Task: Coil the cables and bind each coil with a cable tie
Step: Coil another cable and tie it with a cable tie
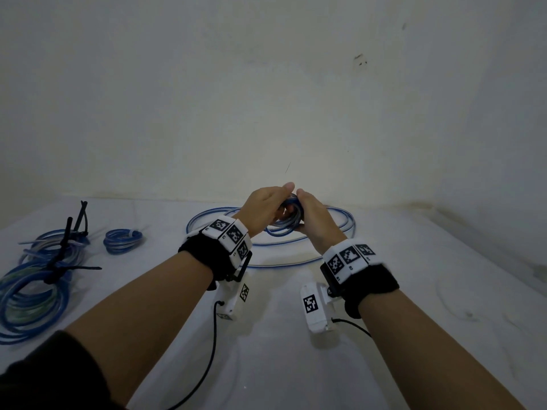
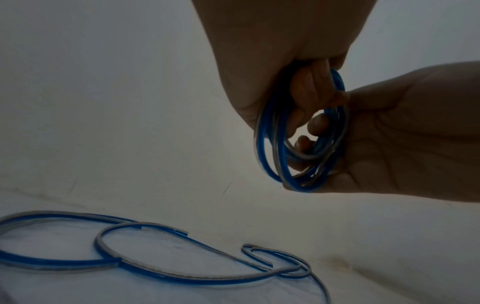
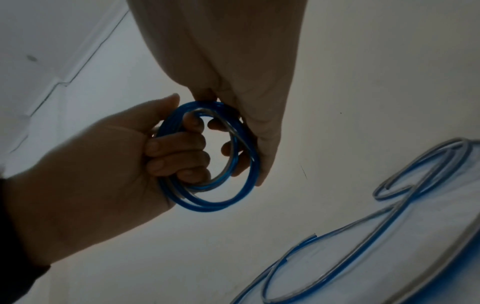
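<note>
A small coil of blue and clear cable [image 1: 284, 229] is held up above the white table [image 1: 296, 365], between both hands. My left hand [image 1: 268, 207] grips its left side, with the fingers curled through the ring [image 3: 179, 156]. My right hand [image 1: 313, 217] holds the right side, and its fingertips [image 3: 228, 148] reach inside the loop. The wrist views show several turns in the coil [image 2: 265, 148] and no tie on it. The rest of the same kind of cable [image 1: 266, 247] lies in wide loose loops on the table beneath the hands.
At the left of the table lie coils bound with black cable ties [image 1: 69, 232], a big one [image 1: 29, 300] nearest me, and a small coil [image 1: 122, 241] beside them. A plain wall [image 1: 266, 99] rises just behind the table. Loose cable ends [image 2: 182, 233] lie below my hands.
</note>
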A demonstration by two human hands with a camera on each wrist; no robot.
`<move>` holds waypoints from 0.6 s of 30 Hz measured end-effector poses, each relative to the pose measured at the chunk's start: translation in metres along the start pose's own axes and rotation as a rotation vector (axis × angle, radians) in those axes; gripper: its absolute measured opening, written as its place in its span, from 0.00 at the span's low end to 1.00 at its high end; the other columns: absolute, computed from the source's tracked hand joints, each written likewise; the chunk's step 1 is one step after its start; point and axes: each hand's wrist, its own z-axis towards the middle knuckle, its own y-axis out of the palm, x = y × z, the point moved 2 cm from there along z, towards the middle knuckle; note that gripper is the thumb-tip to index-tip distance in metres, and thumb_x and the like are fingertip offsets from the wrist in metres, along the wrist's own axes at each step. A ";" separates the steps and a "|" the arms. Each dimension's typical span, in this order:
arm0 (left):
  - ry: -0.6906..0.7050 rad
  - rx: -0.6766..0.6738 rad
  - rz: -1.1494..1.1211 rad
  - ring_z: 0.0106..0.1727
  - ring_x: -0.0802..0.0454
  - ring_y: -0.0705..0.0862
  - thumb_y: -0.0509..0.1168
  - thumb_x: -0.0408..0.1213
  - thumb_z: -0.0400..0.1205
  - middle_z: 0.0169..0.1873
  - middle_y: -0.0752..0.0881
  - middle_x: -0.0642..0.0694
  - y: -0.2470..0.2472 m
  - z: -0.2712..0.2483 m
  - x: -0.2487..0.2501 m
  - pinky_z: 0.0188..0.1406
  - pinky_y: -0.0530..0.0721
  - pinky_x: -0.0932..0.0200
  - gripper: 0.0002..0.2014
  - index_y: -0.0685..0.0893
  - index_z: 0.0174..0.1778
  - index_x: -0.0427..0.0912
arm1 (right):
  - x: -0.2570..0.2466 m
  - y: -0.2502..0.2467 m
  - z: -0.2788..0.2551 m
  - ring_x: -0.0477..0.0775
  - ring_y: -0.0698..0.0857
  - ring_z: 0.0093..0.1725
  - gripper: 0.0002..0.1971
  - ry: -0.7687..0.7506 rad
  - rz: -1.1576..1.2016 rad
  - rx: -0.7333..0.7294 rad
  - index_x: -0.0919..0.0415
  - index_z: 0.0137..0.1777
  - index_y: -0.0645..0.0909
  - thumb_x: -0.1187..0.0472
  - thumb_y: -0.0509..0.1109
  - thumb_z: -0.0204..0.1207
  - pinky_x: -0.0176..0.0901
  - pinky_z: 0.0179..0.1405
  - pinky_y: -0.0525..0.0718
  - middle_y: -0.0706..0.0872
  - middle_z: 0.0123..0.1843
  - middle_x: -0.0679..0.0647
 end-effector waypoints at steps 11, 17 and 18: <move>-0.079 -0.129 0.041 0.26 0.54 0.71 0.47 0.44 0.89 0.24 0.72 0.47 0.008 0.005 0.004 0.34 0.72 0.61 0.21 0.75 0.38 0.36 | 0.001 -0.008 0.005 0.49 0.76 0.35 0.16 -0.087 -0.063 0.137 0.58 0.40 0.72 0.53 0.52 0.87 0.46 0.44 0.76 0.77 0.37 0.55; -0.100 -0.116 -0.017 0.22 0.58 0.72 0.52 0.42 0.88 0.22 0.72 0.50 0.004 0.002 0.001 0.30 0.75 0.65 0.19 0.75 0.32 0.40 | 0.005 0.001 0.008 0.51 0.75 0.36 0.15 -0.064 -0.012 0.122 0.55 0.42 0.71 0.50 0.51 0.86 0.51 0.44 0.77 0.75 0.36 0.52; -0.117 -0.096 -0.045 0.20 0.59 0.70 0.52 0.41 0.88 0.21 0.70 0.51 0.003 0.001 0.000 0.28 0.73 0.65 0.19 0.75 0.32 0.40 | 0.006 0.005 0.007 0.50 0.74 0.35 0.16 -0.057 -0.006 0.109 0.55 0.43 0.71 0.48 0.51 0.86 0.48 0.42 0.77 0.74 0.36 0.51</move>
